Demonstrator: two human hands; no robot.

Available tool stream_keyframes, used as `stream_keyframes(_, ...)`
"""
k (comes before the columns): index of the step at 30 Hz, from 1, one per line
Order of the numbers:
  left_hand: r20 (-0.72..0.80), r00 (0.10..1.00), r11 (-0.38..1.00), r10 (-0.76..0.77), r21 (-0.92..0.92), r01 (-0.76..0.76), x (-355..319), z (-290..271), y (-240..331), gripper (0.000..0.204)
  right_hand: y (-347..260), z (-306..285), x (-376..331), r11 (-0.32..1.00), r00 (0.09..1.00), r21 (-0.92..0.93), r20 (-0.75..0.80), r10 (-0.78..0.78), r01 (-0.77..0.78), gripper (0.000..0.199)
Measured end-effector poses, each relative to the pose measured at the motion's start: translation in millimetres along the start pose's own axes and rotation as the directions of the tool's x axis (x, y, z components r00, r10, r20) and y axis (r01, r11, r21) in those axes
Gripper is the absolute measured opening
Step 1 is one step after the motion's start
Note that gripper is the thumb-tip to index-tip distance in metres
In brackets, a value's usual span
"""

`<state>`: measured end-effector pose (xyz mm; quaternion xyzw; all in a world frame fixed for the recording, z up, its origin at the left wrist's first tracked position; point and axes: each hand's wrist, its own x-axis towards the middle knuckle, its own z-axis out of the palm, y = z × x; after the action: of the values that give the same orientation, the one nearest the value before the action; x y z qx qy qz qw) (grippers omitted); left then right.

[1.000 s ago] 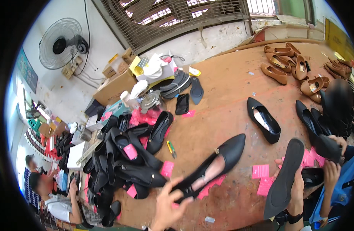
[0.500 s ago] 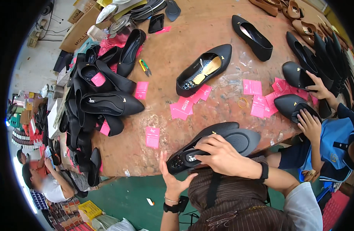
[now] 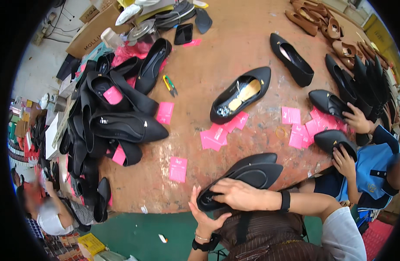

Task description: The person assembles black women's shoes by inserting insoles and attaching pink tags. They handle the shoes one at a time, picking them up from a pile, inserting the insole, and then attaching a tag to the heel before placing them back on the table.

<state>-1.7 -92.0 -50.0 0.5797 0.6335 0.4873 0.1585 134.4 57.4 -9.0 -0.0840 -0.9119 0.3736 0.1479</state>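
At the table's near edge lies a black pointed flat shoe, its toe aimed to the right. A black insole overlaps it, its heel end inside the shoe and its pointed front outside, over the near side. My left hand cups the shoe's heel, thumb and fingers on either side. My right hand is bent over the insole's heel end, its fingertips reaching into the shoe. The fingertips are partly hidden there. Farther off stands another black flat with a bare tan inside and several pink cards beside it.
A pile of black shoes fills the left side. Yellow-handled thread snips and a phone lie farther back. On the right, a co-worker's hands touch black shoes. Brown shoes sit at the far right.
My right hand has shifted left and down, with its fingers deeper in the shoe's heel. The insole's front has swung closer to the shoe's toe. The whole view has shifted slightly.
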Motion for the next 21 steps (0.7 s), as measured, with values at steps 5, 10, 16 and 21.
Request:
stream_keyframes(5, 0.007, 0.999, 0.997, -0.041, -0.066, 0.042, 12, -5, 2, 0.097, 5, 8, 3, 0.965, 0.970, -0.097, 0.020, -0.243, 0.244, 0.029)
stream_keyframes(10, 0.040, 0.994, 0.992, -0.098, -0.074, 0.101, 24, -8, 9, 0.060, 22, 10, 10, 0.955, 0.915, 0.151, 0.281, -0.289, 0.255, 0.041)
stream_keyframes(16, -0.016, 0.973, 0.961, -0.229, -0.164, 0.223, 17, -2, 7, 0.038, -11, 3, 2, 0.991, 0.967, -0.127, 0.254, -0.012, 0.045, 0.028)
stream_keyframes(21, -0.108, 0.966, 0.972, -0.235, -0.014, 0.235, 17, 6, 9, 0.042, -14, -1, -15, 0.939, 0.950, -0.327, 0.246, 0.192, -0.105, 0.033)
